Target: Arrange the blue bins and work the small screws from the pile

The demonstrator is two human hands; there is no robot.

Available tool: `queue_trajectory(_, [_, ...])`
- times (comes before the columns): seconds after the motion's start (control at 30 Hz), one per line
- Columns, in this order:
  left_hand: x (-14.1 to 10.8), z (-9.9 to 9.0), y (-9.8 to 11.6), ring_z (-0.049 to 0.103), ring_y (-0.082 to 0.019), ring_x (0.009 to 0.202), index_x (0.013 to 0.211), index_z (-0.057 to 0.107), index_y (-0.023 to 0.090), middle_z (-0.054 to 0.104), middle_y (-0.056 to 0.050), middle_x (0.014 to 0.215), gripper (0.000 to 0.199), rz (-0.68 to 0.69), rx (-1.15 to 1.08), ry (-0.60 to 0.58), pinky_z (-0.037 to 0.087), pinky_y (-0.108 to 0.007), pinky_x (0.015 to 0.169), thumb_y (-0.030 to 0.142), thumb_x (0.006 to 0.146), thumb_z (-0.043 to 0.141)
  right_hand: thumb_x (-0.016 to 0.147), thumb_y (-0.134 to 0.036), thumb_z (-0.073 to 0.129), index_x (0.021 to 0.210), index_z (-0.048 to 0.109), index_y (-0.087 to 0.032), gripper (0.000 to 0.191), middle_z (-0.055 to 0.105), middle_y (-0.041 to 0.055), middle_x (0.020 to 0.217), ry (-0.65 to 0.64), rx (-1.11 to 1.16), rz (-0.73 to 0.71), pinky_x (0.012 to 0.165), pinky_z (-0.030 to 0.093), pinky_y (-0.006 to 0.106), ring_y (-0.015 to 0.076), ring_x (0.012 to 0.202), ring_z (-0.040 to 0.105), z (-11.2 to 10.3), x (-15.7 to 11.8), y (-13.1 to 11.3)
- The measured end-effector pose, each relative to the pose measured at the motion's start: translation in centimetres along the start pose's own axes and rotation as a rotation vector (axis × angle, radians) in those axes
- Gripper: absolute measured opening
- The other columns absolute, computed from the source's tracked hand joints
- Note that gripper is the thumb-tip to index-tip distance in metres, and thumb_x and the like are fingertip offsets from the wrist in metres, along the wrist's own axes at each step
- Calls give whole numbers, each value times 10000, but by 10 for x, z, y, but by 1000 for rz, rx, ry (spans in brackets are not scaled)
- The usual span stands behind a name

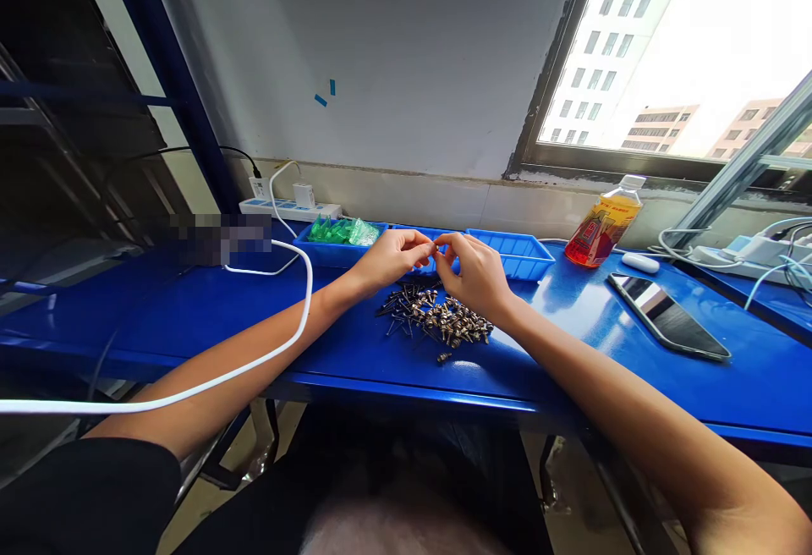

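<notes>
At my far end of the head feed, the thing being worked is a tiny dark part [435, 249], just above the far edge of the screw pile and mostly hidden by fingertips. The left hand [394, 252] has thumb and forefinger drawn together at the tips, seemingly pinching it. The right hand [474, 272] brings its forefinger to the same spot; whether its thumb presses too, I cannot tell from here.

Below them lies my landmark, the screw pile [453, 320], brass-coloured pieces heaped loose. Thin dark screws [398, 308] spread at its left side, and one stray fitting [444, 358] sits just off its near edge. I judge most of the handling is left: plenty lies loose, and one piece at a time seems to be in hand. I see no finished batch that I could count.

Behind the pile, to its left, a blue tray [309, 248] holds green plastic bags [339, 231]; behind and to its right stands a ribbed blue tray [517, 261]. What stage the bags belong to, I cannot say. Farther right of the pile are a drink bottle [604, 223] and a smartphone [671, 316].
</notes>
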State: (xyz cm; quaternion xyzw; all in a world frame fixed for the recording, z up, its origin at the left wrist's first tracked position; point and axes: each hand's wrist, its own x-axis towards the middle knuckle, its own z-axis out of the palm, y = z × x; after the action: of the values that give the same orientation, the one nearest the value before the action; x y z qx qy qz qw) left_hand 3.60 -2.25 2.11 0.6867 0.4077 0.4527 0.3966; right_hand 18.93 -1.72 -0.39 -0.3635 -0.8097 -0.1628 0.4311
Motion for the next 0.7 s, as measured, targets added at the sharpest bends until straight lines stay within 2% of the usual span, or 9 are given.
queue_trajectory(0.27, [0, 0, 2, 501, -87, 564, 620, 565, 147, 557, 13, 577, 200, -13, 42, 4, 408, -226, 589, 220, 793, 495, 841, -234, 481, 886, 605, -179, 143, 641, 23, 632, -5, 5, -6, 603, 409, 265, 164, 618, 585, 0, 0, 0])
queue_trajectory(0.47, [-1, -1, 1, 511, -90, 588, 737, 595, 146, 589, 11, 643, 74, -41, -29, -8, 404, -225, 585, 210, 716, 563, 840, -218, 463, 901, 603, -184, 155, 641, 21, 638, -13, 10, 7, 617, 416, 267, 162, 626, 582, -1, 0, 0])
queue_trajectory(0.7, [0, -1, 0, 517, -101, 594, 644, 569, 153, 556, 6, 595, 187, -1, 59, -14, 416, -235, 599, 264, 777, 498, 846, -232, 474, 889, 601, -188, 141, 640, 22, 635, -13, 17, 3, 609, 411, 267, 162, 626, 582, 0, 0, 0])
